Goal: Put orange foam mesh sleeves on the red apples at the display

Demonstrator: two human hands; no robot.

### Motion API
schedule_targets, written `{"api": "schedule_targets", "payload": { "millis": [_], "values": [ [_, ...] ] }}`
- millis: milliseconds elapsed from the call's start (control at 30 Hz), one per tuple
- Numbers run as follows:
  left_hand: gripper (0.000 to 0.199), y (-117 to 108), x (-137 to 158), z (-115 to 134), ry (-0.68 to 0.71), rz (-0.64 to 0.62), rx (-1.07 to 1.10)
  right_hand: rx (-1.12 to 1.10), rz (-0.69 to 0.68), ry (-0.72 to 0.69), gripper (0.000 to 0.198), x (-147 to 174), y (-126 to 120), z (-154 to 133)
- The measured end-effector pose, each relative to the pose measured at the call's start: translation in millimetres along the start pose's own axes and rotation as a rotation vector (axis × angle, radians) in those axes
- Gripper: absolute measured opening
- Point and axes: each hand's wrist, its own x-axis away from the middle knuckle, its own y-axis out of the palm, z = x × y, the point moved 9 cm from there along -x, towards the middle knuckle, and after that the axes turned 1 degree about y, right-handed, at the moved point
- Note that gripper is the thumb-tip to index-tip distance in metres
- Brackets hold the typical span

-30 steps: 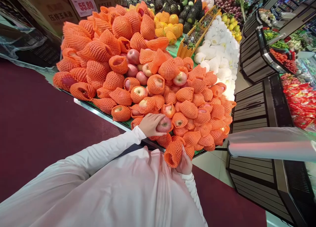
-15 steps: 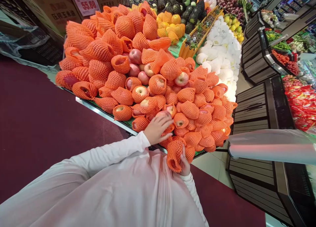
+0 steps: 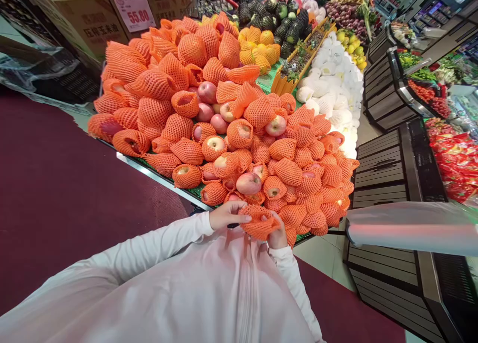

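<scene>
Orange foam-net sleeve (image 3: 260, 224), one, gripped between two hands.

Location: in the fingers, at the near edge of the worktop (image 3: 160, 180); fingers of the left hand (image 3: 225, 215) closed on one end, those of the right hand (image 3: 278, 236) gripping the other, partly hidden by mesh. Risks, as judged: thin net could tear if both hands pull hard apart; unsleeved apple (image 3: 248, 183), loose on the sleeved fruit (image 3: 287, 171) just beyond the fingers, might roll towards them and fall if a knuckle nudges the heap. Appearance: open mesh, squashed and creased; contents, if any, not discernible. Apple pinkish red, paler in patches.
</scene>
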Motion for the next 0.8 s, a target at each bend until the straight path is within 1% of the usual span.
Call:
{"api": "schedule_targets", "payload": {
  "millis": [33,100,167,233,300,367,467,533,567,600,667,800],
  "values": [
    [0.045,-8.0,-3.4,1.4,0.003,0.047,0.002,0.038,-0.002,-0.026,0.017,-8.8,0.4,-5.7],
    [0.044,-29.9,-12.5,7.1,0.057,0.189,-0.048,0.107,0.021,-0.097,0.017,-28.2,1.8,-18.6],
    [0.042,-56.2,-20.6,15.9,0.154,0.378,-0.163,0.161,0.09,-0.189,0.017,-47.9,4.0,-33.0],
    [0.037,-79.4,-24.5,23.1,0.222,0.568,-0.338,0.211,0.166,-0.276,0.018,-65.3,9.3,-45.4],
    [0.031,-94.3,-25.6,27.2,0.219,0.709,-0.568,0.269,0.216,-0.333,0.023,-78.5,17.5,-53.0],
    [0.024,-101.8,-25.4,27.8,0.127,0.793,-0.829,0.336,0.235,-0.359,0.03,-86.6,25.9,-55.4],
    [0.025,-104.0,-25.5,25.4,-0.103,0.811,-1.195,0.44,0.22,-0.364,0.034,-91.2,34.7,-52.4],
    [0.03,-102.5,-26.4,23.6,-0.228,0.786,-1.35,0.499,0.205,-0.356,0.033,-92.0,36.7,-49.2],
    [0.032,-101.5,-27.3,23.1,-0.264,0.773,-1.39,0.521,0.2,-0.349,0.032,-92.3,36.5,-47.9],
    [0.034,-100.8,-28.4,22.8,-0.283,0.762,-1.41,0.544,0.195,-0.342,0.03,-92.7,36.1,-47.0],
    [0.037,-99.3,-31.6,21.4,-0.28,0.724,-1.413,0.608,0.165,-0.338,0.032,-92.9,37.6,-46.3],
    [0.043,-100.6,-32.6,11.4,-0.245,0.621,-1.351,0.791,0.033,-0.382,0.043,-85.0,51.0,-43.7]
  ]
}}
